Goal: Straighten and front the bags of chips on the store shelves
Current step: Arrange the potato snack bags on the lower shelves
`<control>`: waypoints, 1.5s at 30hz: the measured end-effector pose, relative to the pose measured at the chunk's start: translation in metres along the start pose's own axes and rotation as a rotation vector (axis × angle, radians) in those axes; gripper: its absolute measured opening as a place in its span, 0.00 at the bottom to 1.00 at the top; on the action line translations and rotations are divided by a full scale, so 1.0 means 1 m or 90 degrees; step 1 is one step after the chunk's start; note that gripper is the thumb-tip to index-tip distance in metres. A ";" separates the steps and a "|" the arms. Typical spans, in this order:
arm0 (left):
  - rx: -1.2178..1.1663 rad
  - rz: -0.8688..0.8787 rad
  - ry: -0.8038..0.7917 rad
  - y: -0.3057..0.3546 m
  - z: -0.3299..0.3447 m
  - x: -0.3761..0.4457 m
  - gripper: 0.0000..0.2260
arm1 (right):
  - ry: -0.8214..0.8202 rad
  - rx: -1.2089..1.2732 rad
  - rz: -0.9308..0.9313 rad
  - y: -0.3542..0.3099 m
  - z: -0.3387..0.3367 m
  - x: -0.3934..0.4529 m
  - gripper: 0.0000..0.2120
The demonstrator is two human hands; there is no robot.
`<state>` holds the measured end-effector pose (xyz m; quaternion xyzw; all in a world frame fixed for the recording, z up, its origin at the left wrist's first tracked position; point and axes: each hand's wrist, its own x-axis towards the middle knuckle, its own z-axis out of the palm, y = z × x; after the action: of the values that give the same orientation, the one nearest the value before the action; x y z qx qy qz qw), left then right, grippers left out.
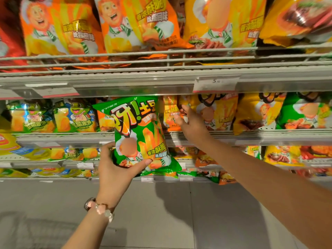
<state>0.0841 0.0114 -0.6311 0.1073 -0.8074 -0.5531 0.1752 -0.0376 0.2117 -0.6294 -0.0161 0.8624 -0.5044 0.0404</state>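
My left hand (116, 168) grips the bottom of a green chip bag (142, 135) and holds it upright in front of the shelves. My right hand (190, 121) reaches onto the second shelf, its fingers touching an orange chip bag (170, 114) that stands there among yellow bags (219, 112). Whether the right hand grips that bag is unclear. A beaded bracelet sits on my left wrist.
The top shelf's wire rail (161, 56) holds back orange and yellow bags (59, 27). Blue-green frog bags (75, 117) fill the second shelf's left side, and green bags (305, 112) stand at its right. Lower shelves hold more bags. Grey floor tiles (179, 212) lie below.
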 end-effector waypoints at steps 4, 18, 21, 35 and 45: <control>-0.005 0.004 -0.043 0.012 0.024 -0.008 0.32 | -0.097 0.237 -0.026 -0.005 -0.032 -0.053 0.34; -0.003 0.060 -0.214 0.070 0.156 -0.055 0.35 | 0.113 0.129 0.109 0.042 -0.116 -0.111 0.44; -0.004 0.095 -0.236 0.087 0.187 -0.065 0.34 | 0.136 0.136 0.123 0.054 -0.142 -0.114 0.47; 0.205 0.245 -0.395 0.133 0.305 -0.080 0.45 | 0.275 0.102 0.149 0.142 -0.287 -0.121 0.30; 0.664 0.405 -0.299 0.130 0.366 -0.045 0.55 | 0.391 0.066 0.094 0.190 -0.364 -0.080 0.38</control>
<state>-0.0188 0.3882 -0.6369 -0.1897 -0.9788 -0.0187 0.0742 0.0130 0.6267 -0.6135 0.2015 0.8065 -0.5244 -0.1845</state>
